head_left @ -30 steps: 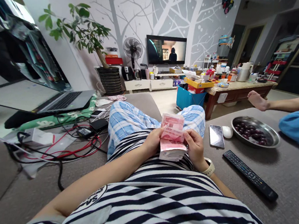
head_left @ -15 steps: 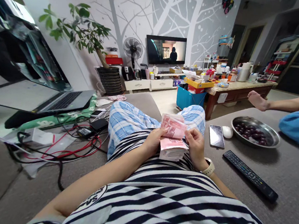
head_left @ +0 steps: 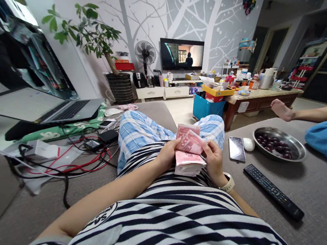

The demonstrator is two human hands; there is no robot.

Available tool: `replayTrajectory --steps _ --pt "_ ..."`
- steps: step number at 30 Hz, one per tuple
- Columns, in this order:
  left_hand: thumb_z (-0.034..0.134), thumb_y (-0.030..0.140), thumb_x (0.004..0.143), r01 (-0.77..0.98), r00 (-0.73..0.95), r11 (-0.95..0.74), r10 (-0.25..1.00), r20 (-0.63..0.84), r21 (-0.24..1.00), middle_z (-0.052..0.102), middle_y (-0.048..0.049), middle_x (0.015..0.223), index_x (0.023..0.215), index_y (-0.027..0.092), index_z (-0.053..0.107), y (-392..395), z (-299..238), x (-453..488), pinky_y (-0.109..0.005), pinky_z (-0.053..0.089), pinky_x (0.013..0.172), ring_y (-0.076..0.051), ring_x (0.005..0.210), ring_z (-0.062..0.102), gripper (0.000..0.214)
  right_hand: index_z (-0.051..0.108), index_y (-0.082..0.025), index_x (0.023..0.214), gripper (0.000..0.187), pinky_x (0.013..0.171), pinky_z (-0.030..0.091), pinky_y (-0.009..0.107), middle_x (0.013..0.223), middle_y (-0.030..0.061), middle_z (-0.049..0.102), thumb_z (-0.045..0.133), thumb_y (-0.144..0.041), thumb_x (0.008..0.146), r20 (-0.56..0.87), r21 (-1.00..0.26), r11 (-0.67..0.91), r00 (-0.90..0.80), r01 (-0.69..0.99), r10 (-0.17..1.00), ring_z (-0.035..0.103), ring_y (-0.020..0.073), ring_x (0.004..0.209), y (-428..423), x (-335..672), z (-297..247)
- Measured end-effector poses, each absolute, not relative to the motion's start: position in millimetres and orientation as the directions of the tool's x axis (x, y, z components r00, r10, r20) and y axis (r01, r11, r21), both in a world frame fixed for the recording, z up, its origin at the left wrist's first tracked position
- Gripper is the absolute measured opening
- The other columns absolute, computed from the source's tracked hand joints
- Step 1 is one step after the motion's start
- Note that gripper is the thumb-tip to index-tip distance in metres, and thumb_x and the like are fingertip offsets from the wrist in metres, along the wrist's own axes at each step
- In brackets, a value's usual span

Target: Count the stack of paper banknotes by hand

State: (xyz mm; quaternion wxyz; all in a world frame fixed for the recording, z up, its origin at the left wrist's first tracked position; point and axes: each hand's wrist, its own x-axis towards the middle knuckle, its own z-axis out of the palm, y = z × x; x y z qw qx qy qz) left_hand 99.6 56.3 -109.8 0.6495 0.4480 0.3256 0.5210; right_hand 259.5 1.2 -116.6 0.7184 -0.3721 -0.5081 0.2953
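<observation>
Over my lap I hold a thick wad of pink banknotes [head_left: 190,164], folded so that its near part hangs toward my belly. My left hand [head_left: 168,154] is closed around the wad's left side, thumb on top. At the upper right, my right hand [head_left: 212,159] pinches the edge of a banknote [head_left: 193,142] between thumb and fingers. This note lies tilted over other notes standing up at the back of the wad. A pale watch [head_left: 228,183] is on my right wrist.
To my right lie a phone [head_left: 237,149], a white mouse [head_left: 248,144], a remote control [head_left: 273,192] and a steel bowl [head_left: 300,157] of dark round fruit. Another person's foot [head_left: 283,110] rests beyond. Left are a laptop [head_left: 64,109] and tangled cables [head_left: 87,165].
The pinched banknote has shifted slightly, and more of the note behind it shows. Both hands stay in nearly the same place.
</observation>
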Motion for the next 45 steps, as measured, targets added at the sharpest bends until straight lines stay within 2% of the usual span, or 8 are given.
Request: replayTrajectory --steps 5,11,16,20,26,31,37,45 --pt "0.083 0.045 0.065 -0.421 0.213 0.098 0.977 -0.007 0.902 0.081 -0.0118 0.089 0.083 0.014 0.076 54 -105 101 -0.043 0.059 0.095 -0.033 0.101 0.076 0.036 0.057 -0.022 0.067 0.042 0.056 0.033 0.028 0.060 -0.0044 0.045 0.066 -0.055 0.092 0.554 -0.805 0.590 0.287 -0.052 0.781 0.038 0.0129 0.058 0 259 -120" --pt "0.084 0.037 0.061 -0.399 0.268 0.108 0.963 0.003 0.910 0.080 -0.0084 0.081 0.073 0.016 0.074 41 -90 98 -0.042 0.058 0.094 -0.034 0.101 0.075 0.026 0.061 -0.022 0.070 0.038 0.056 0.034 0.028 0.062 -0.0038 0.048 0.065 -0.051 0.094 0.584 -0.783 0.618 0.253 -0.073 0.771 0.040 0.0129 0.058 -2 259 -122" --pt "0.079 0.040 0.065 -0.286 0.258 -0.010 0.962 0.087 0.958 0.080 -0.0094 0.082 0.066 0.017 0.073 35 -83 98 -0.041 0.057 0.091 -0.035 0.098 0.075 0.024 0.069 -0.021 0.084 0.030 0.056 0.035 0.027 0.065 -0.0037 0.053 0.067 -0.050 0.093 0.571 -0.789 0.607 0.257 -0.089 0.780 0.043 0.0123 0.058 -2 259 -122" --pt "0.078 0.041 0.064 -0.305 0.273 0.011 0.959 0.076 0.952 0.080 -0.0095 0.081 0.062 0.019 0.071 33 -81 99 -0.045 0.057 0.092 -0.037 0.097 0.075 0.024 0.070 -0.021 0.085 0.029 0.056 0.036 0.027 0.066 -0.0034 0.055 0.068 -0.049 0.092 0.570 -0.787 0.608 0.259 -0.100 0.780 0.043 0.0119 0.058 -1 258 -123" --pt "0.078 0.036 0.064 -0.321 0.293 0.034 0.954 0.065 0.946 0.080 -0.0095 0.082 0.063 0.020 0.072 34 -81 99 -0.048 0.059 0.092 -0.039 0.101 0.074 0.017 0.070 -0.021 0.085 0.029 0.056 0.036 0.027 0.066 -0.0036 0.054 0.068 -0.048 0.093 0.571 -0.785 0.609 0.251 -0.112 0.782 0.042 0.0119 0.057 0 259 -125" --pt "0.078 0.038 0.063 -0.339 0.286 0.052 0.957 0.051 0.939 0.081 -0.0099 0.085 0.064 0.020 0.073 40 -88 99 -0.048 0.058 0.096 -0.039 0.102 0.074 0.019 0.070 -0.021 0.084 0.028 0.056 0.035 0.027 0.065 -0.0038 0.053 0.068 -0.047 0.093 0.572 -0.782 0.612 0.252 -0.120 0.780 0.042 0.0119 0.057 1 259 -126" --pt "0.079 0.033 0.064 -0.366 0.316 0.092 0.948 0.030 0.926 0.082 -0.0110 0.090 0.073 0.019 0.077 45 -95 97 -0.048 0.058 0.096 -0.038 0.104 0.075 0.017 0.070 -0.021 0.079 0.031 0.056 0.035 0.028 0.063 -0.0032 0.053 0.066 -0.048 0.094 0.596 -0.772 0.630 0.247 -0.086 0.764 0.043 0.0125 0.058 -1 260 -124" --pt "0.081 0.039 0.066 -0.345 0.336 0.086 0.941 0.038 0.935 0.082 -0.0120 0.090 0.076 0.018 0.079 44 -94 97 -0.049 0.056 0.100 -0.038 0.102 0.075 0.024 0.069 -0.021 0.076 0.032 0.054 0.032 0.027 0.063 -0.0034 0.052 0.067 -0.047 0.094 0.597 -0.768 0.630 0.228 -0.115 0.769 0.041 0.0118 0.057 -3 260 -124"
